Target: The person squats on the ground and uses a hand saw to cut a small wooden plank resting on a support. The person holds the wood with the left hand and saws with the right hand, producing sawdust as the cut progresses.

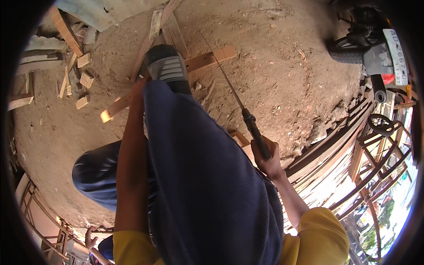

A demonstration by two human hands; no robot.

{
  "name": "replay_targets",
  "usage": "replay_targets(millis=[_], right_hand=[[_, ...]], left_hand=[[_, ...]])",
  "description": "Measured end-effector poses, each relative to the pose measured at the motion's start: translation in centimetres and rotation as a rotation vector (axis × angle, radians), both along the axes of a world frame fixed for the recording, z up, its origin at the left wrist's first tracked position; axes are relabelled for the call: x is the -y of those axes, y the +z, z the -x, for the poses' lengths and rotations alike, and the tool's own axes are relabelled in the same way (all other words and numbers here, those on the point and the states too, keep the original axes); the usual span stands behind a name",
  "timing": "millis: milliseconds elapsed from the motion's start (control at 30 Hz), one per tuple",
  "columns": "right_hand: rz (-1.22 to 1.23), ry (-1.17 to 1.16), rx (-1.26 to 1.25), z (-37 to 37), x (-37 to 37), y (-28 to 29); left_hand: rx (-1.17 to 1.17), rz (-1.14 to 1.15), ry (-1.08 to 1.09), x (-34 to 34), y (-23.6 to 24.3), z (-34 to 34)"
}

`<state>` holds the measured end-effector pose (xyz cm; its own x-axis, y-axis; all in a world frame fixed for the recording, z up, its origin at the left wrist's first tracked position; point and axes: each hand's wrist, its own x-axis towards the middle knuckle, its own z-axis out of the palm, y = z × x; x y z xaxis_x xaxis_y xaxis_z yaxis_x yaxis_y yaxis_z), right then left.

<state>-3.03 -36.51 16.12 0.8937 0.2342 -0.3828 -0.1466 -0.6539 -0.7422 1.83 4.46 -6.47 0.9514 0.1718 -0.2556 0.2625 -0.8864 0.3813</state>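
Observation:
My right hand (269,159) grips the black handle of a hand saw (251,123), whose long thin blade reaches forward across a reddish wooden plank (198,64). The plank lies diagonally on the dirt floor, with my shoe (165,66) over its middle. My left hand (140,84) is down beside that shoe at the plank, its fingers mostly hidden. My raised leg (194,168) in dark blue trousers fills the centre, and pale boards (174,33) lie beyond the shoe.
Offcuts and small blocks (86,79) lie on the left. A motorcycle (375,57) stands at upper right, above stacked planks (327,154) and a dark wheeled frame (382,125). Another person's hand (92,238) shows at lower left near wooden frames. A pale sheet (97,13) is at the top.

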Motion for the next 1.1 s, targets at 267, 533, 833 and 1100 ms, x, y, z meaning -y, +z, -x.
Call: replay_targets(millis=[267,533,833,1100], right_hand=[[-0.192,-0.088,0.022,-9.5,-7.1,-6.0],[-0.061,0.001,0.149,0.9,0.3,-3.7],[-0.336,-0.164,-0.008,-7.9,-5.8,-8.4],[-0.185,-0.048,0.132,0.3,0.8,-9.4]], left_hand=[[0.015,0.006,-0.015,0.3,-0.6,-0.4],[-0.082,-0.004,0.026,0.6,0.6,-0.7],[-0.017,0.034,0.043,1.5,3.4,-0.4],[-0.012,0.076,0.038,-0.1,-0.1,-0.7]])
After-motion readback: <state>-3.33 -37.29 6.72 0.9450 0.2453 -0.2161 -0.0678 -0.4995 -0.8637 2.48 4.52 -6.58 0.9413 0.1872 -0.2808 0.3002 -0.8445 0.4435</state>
